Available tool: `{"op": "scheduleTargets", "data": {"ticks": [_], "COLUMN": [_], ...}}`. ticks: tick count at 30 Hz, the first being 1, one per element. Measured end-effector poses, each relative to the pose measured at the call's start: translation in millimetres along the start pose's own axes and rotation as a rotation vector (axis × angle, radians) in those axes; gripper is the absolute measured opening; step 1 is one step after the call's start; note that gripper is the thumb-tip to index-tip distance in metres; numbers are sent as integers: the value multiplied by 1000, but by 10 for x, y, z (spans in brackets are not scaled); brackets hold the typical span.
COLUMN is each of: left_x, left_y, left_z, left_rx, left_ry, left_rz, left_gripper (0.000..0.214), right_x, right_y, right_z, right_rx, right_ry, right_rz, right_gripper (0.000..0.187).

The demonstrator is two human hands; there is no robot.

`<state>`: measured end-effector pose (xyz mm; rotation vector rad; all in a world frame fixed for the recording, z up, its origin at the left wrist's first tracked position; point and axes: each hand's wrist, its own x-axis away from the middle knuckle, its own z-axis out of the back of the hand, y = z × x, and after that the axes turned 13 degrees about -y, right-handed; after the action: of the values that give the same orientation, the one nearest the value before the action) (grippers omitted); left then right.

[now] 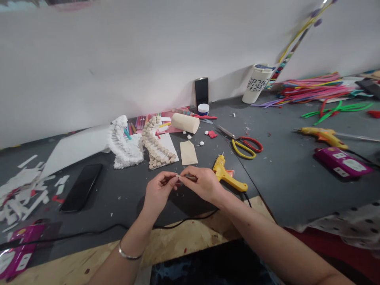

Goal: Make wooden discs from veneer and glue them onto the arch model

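My left hand (pixel 162 190) and my right hand (pixel 202 182) meet at the fingertips over the dark table. Both are closed in a pinch. A small beige piece (pixel 192 179), perhaps rolled, pokes out of my right fingers; what my left fingers pinch is too small to make out. Just to the right lies a yellow glue gun (pixel 225 173). Behind my hands are a flat beige piece (pixel 188 153), a beige roll (pixel 185 123), a curved shape covered in small beige rolls (pixel 157 144) and a similar one covered in white bits (pixel 124 144).
Scissors (pixel 243 143) lie right of centre. A black phone (pixel 81 188) and white paper scraps (pixel 20 194) are on the left; another phone (pixel 202 92) leans on the wall. A white cup (pixel 257 84) stands behind. A black cord (pixel 178 223) crosses in front of me.
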<state>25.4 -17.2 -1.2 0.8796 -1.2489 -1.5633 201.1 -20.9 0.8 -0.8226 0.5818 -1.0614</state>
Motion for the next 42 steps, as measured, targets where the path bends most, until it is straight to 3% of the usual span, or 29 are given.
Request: {"op": "scheduleTargets", "data": {"ticks": [13, 25, 33, 42], "left_x": [36, 59, 36, 35], "left_y": [-88, -13, -7, -49], "left_z": [-84, -96, -37, -28], "left_rx": [-90, -330, -23, 93], "left_ry": [108, 87, 23, -18], "left_rz": [33, -40, 15, 100], "left_gripper": [21, 28, 33, 38], "right_x": [0, -61, -15, -8], "right_y": [-11, 45, 37, 43], "right_z": [-54, -67, -20, -33], "right_rx": [68, -28, -67, -57], "right_ry": [-30, 42, -13, -35], "right_rz": [-9, -60, 54, 8], "right_gripper": [15, 18, 17, 17]}}
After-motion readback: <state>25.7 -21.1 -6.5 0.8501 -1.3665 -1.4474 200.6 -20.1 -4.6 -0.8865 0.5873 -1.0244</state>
